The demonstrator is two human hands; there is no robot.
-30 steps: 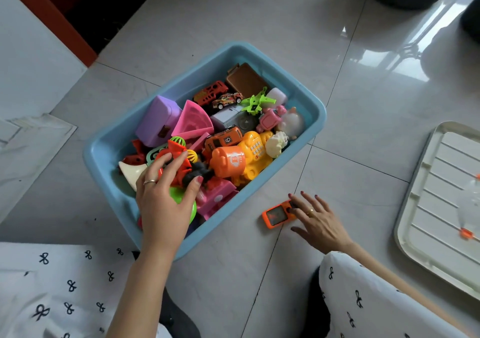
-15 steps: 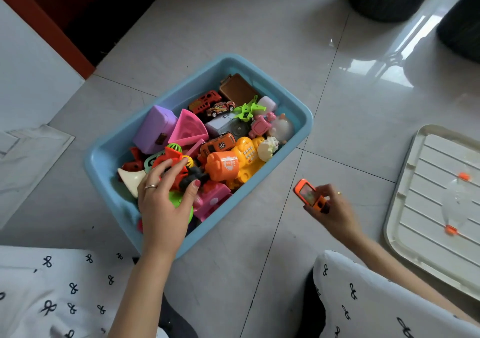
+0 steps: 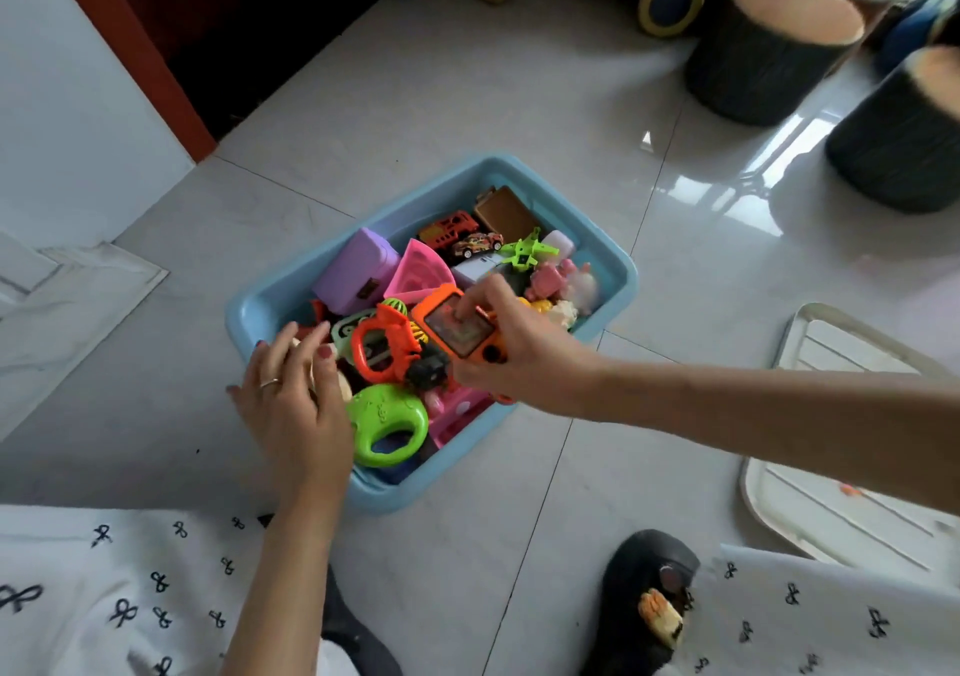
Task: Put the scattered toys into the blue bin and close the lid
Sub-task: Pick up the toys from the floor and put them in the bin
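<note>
The right hand (image 3: 511, 350) pinches a small orange handheld game toy with a clear screen (image 3: 460, 331), held over the heaped pale blue plastic bin (image 3: 618, 272) on the glossy tiled floor. Just beneath that grip sit an orange ring-shaped toy (image 3: 382, 350) and a small black wheeled toy (image 3: 427, 369); nearer the person lies a bright green handled rattle (image 3: 387, 423). The left hand (image 3: 293, 400) rests at the bin's near-left corner, fingers relaxed over the toys. Beyond the grip lie a lilac box-shaped toy (image 3: 357, 275) and a pink wedge (image 3: 418, 272). Well to its right lies the white ribbed lid (image 3: 810, 498); two dark round stools (image 3: 769, 46) stand farther off.
</note>
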